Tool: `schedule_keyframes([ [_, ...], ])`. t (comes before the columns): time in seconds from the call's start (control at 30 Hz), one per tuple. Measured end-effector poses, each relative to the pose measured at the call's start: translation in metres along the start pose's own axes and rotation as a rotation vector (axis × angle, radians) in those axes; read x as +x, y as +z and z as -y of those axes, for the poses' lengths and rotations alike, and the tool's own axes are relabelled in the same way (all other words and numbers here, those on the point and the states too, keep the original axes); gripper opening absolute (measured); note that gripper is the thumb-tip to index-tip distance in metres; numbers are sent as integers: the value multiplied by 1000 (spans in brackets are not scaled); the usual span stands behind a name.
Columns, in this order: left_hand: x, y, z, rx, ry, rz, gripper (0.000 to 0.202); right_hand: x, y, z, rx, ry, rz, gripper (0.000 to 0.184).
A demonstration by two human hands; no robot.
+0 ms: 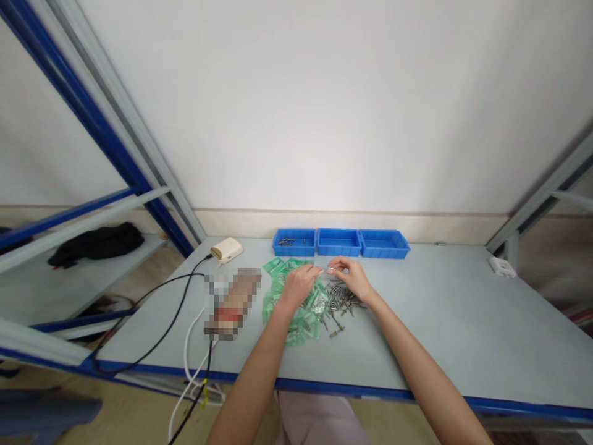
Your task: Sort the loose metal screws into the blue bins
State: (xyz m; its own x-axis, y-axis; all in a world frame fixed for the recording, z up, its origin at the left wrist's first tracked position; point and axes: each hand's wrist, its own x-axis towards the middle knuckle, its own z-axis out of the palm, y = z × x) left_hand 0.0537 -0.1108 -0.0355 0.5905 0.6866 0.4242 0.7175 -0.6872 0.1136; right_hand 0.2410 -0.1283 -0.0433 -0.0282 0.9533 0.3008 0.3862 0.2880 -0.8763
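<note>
My left hand [300, 285] and my right hand [351, 275] meet above the table, fingers pinched on a small clear plastic bag [325, 271] held between them. Under the left hand lies a heap of small green plastic bags [288, 309]. Under the right hand lies a pile of small metal screws or pins [340, 303]. Whether anything is inside the held bag I cannot make out.
Three blue bins [339, 242] stand in a row at the back; the left one [293, 242] holds a few metal parts. A cream device [227, 250] with black and white cables [173, 321] lies at left. A blurred object [232, 303] sits beside the bags. A white part [501, 267] lies far right.
</note>
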Motion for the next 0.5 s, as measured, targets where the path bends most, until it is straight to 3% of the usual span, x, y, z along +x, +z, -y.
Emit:
schedule_keyframes([
  [0.27,-1,7,4,-58,44,-28,31,-1,0,-1,6,56,42,26],
  [0.5,0,6,1,-10,-1,19,33,-2,-2,2,-101,-3,4,22],
])
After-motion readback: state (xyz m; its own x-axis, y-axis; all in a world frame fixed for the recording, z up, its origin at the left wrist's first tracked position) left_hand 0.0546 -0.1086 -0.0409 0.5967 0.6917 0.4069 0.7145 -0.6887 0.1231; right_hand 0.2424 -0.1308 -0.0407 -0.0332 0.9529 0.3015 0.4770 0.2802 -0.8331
